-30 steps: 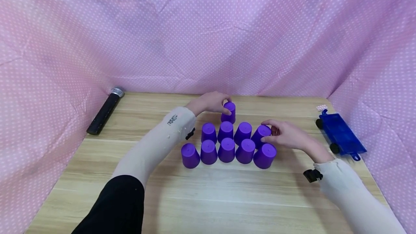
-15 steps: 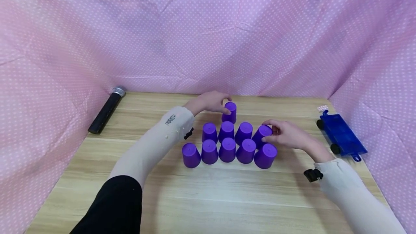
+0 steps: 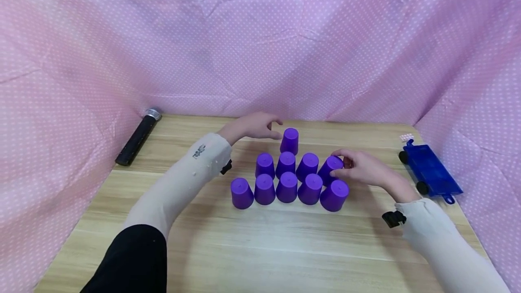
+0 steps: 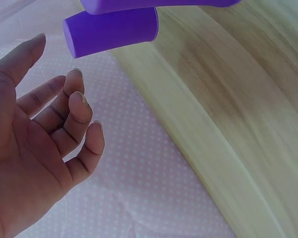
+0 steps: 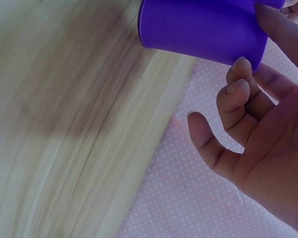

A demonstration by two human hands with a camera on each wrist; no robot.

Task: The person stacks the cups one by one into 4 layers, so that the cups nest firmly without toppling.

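Purple cups stand upside down in rows on the wooden table. The front row [image 3: 286, 187] holds several, and behind it is a second row [image 3: 286, 164]. A single cup [image 3: 289, 141] stands alone at the back; the left wrist view also shows this lone cup [image 4: 111, 30]. Just left of it hovers my left hand [image 3: 256, 125], apart from the cup, fingers loosely bent and holding nothing. My right hand [image 3: 362, 167] grips the rightmost cup [image 3: 330, 170] of the second row between thumb and fingers. In the right wrist view, thumb and fingertips lie at that cup's [image 5: 203, 34] closed end.
A black microphone [image 3: 138, 139] with a silver head lies at the table's left edge. On the right sit a blue toy cart [image 3: 431, 170] with black wheels and a small pink-and-white item [image 3: 406, 137]. Pink dotted cloth [image 3: 260, 44] hangs around the table.
My left hand has let go of the lone back cup and drawn away to the left. The right hand keeps its grip on the same cup. The view has shifted slightly.
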